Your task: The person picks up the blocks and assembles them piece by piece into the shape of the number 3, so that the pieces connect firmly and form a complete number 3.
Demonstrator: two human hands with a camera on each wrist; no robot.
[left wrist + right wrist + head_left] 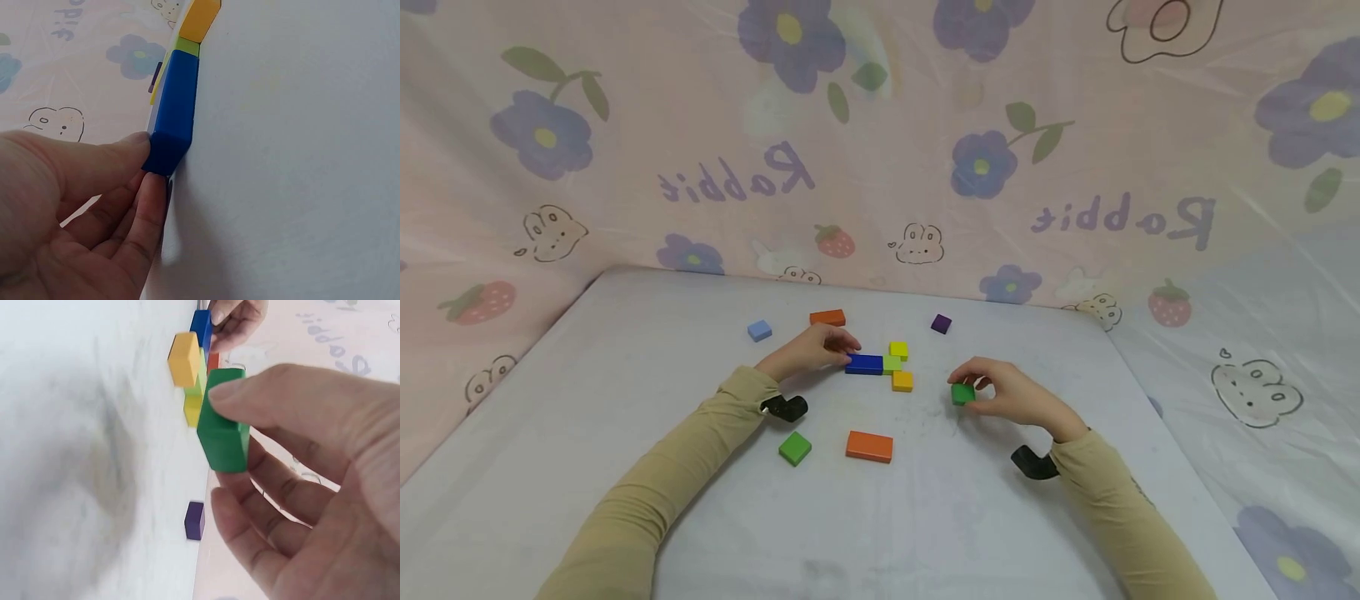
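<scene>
My right hand (1011, 393) pinches a dark green block (226, 425) between thumb and fingers, to the right of a small group of blocks. At the left end of a long blue block (864, 364) is my left hand (812, 350); in the left wrist view its thumb lies against the block's side and a fingertip is at its end. The blue block's right end meets a light green block (892, 364). A yellow block (898, 351) sits on the far side of the light green one, and an orange-yellow block (902, 382) on the near side.
Nearer the front lie a green block (795, 448) and a long orange block (869, 447). Towards the back are a light blue block (760, 331), another orange block (827, 317) and a purple block (942, 323). A printed curtain (880, 150) stands behind the white table (647, 333).
</scene>
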